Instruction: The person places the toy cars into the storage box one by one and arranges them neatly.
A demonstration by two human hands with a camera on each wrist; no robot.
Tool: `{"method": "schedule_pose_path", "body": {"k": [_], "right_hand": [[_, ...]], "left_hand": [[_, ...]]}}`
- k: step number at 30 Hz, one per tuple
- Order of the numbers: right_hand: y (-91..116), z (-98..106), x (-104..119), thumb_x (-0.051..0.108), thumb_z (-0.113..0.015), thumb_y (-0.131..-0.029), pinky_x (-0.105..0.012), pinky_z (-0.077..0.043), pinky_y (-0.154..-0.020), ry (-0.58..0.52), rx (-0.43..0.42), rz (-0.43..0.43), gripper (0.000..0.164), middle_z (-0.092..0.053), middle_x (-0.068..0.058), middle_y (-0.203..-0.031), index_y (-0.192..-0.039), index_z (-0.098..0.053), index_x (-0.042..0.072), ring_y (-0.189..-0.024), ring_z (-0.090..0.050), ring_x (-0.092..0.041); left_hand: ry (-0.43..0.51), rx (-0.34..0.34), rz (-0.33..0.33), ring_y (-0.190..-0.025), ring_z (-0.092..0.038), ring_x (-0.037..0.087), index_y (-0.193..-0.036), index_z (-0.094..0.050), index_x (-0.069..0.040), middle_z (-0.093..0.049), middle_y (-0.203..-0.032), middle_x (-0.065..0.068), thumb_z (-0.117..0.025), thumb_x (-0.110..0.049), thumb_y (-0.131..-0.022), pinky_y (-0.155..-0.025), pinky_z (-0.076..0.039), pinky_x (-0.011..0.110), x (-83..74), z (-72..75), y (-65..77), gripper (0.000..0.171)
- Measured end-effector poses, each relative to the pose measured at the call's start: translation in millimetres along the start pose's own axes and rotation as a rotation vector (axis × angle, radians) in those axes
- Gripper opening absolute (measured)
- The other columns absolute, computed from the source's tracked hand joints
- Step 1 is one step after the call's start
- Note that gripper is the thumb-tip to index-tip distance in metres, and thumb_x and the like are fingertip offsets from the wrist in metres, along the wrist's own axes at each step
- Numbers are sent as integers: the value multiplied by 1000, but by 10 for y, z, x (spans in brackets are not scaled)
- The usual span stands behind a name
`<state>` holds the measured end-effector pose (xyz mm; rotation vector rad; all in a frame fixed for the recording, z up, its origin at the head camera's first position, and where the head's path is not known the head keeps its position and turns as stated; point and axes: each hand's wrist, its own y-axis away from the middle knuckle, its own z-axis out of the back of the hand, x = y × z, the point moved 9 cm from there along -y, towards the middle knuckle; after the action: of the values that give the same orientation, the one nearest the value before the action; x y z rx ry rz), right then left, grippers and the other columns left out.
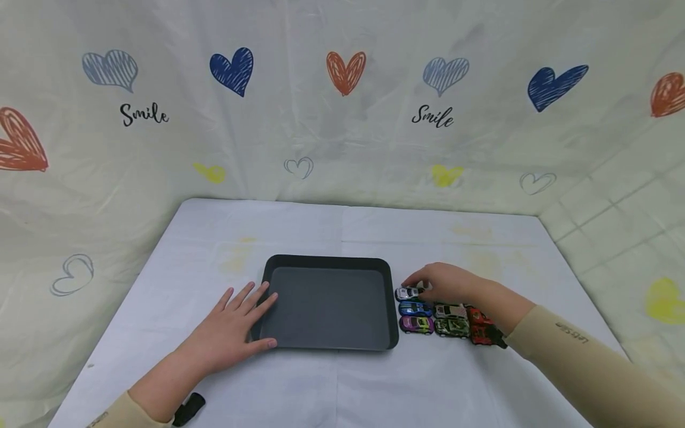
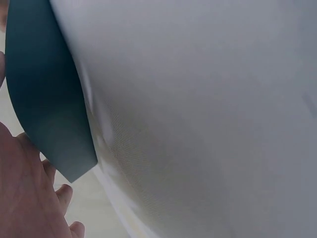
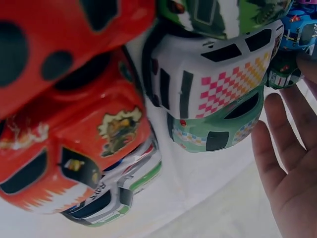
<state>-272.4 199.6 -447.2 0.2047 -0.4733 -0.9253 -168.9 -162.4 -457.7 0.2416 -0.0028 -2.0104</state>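
My left hand [image 1: 230, 327] lies with spread fingers over the left rim of a dark grey rectangular tray [image 1: 329, 309]; the left wrist view shows the palm beside the tray's outer wall [image 2: 47, 89]. Right of the tray, my right hand [image 1: 449, 282] pinches a small silver toy car [image 1: 407, 293], index finger on its far side and thumb at its right end. A blue toy car [image 1: 414, 308] and a purple-and-yellow toy car [image 1: 416, 324] stand in line in front of it. In the right wrist view, my right fingers [image 3: 290, 129] reach past a light green toy car [image 3: 218, 131].
A beige toy car [image 1: 449, 310], a green camouflage toy car [image 1: 452, 327] and red toy cars [image 1: 481, 334] stand packed under my right forearm. A white cloth covers the table [image 1: 342, 386]. Behind it hangs a curtain [image 1: 342, 131] printed with hearts.
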Motion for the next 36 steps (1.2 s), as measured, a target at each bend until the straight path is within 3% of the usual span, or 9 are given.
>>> {"method": "schedule_pose_path", "body": {"k": [6, 12, 18, 24, 31, 36], "right_hand": [[-46, 0, -17, 8, -67, -89, -37, -50, -77, -54, 12, 3, 41, -68, 0, -120, -127, -70, 21, -95, -59, -16], [-23, 59, -126, 9, -69, -90, -34, -48, -71, -102, -15, -19, 39, -67, -5, -124, -127, -70, 18, -87, -58, -15], [12, 180, -201, 11, -70, -89, -40, -51, -76, -178, -45, -39, 38, -69, -6, -119, -127, -70, 17, -102, -62, -25], [26, 286, -192, 16, -72, -90, -51, -51, -91, -235, -51, -53, 38, -69, -4, -116, -128, -70, 18, -115, -59, -32], [34, 407, -81, 17, -72, -89, -35, -48, -70, -346, -55, -84, 40, -67, -9, -121, -129, -69, 17, -89, -59, -21], [-36, 414, 40, 19, -73, -89, -37, -48, -69, -419, -42, -78, 41, -65, -10, -124, -130, -69, 19, -85, -60, -21]], "left_hand": [[-11, -6, 2, -151, -13, 31, -158, -29, -24, -17, -165, 3, -45, -78, -88, -120, -9, 58, 1, 12, 7, 90], [-13, -13, -2, -151, -12, 31, -158, -28, -24, -16, -166, 3, -45, -77, -88, -119, -9, 58, 12, 0, 4, 90], [-4, -24, -9, -151, -12, 31, -158, -28, -23, -16, -165, 3, -45, -77, -88, -120, -8, 58, 5, 2, 11, 90], [-4, -24, -7, -151, -12, 31, -158, -28, -23, -16, -165, 4, -47, -76, -88, -120, -8, 58, 2, 10, 19, 90], [-9, -20, -6, -152, -12, 31, -158, -28, -23, -15, -166, 3, -46, -77, -88, -120, -8, 58, 5, 9, 24, 91], [-3, -27, -9, -151, -12, 31, -158, -28, -23, -15, -166, 4, -47, -76, -88, -120, -8, 58, 11, -1, 23, 90]]}}
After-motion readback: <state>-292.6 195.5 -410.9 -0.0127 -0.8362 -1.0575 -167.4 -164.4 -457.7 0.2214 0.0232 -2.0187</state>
